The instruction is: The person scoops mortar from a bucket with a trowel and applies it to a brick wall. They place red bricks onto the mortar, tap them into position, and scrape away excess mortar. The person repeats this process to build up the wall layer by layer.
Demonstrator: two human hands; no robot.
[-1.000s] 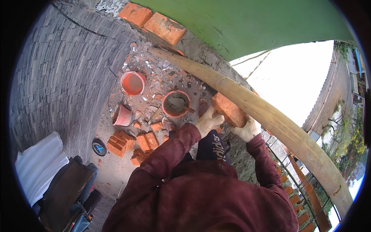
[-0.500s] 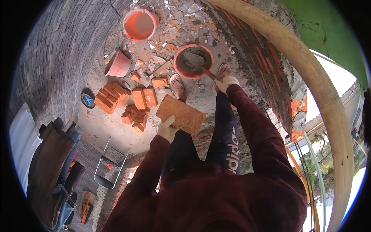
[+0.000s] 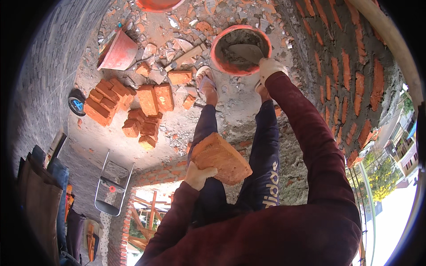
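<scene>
Left hand (image 3: 198,175) grips the rectangular orange brick (image 3: 222,157), so I'd steady it while the right hand (image 3: 271,69) (closed round the grey metal trowel (image 3: 248,52)) scoops grey mortar (image 3: 243,37).

Head view: wide fisheye, left of a side-by-side pair, worn on the person's head; upright, unmirrored; faces steeply down over the maroon top (image 3: 248,239), along the trouser legs (image 3: 265,146) to the feet (image 3: 207,85) and floor (image 3: 179,119); maroon top nearest, left hand (image 3: 198,176) farther, right hand (image 3: 271,68) farther again; round field, black corners; grey wall (image 3: 49,75) bowed at left rim, wooden pole (image 3: 399,31) curving at upper right.
</scene>
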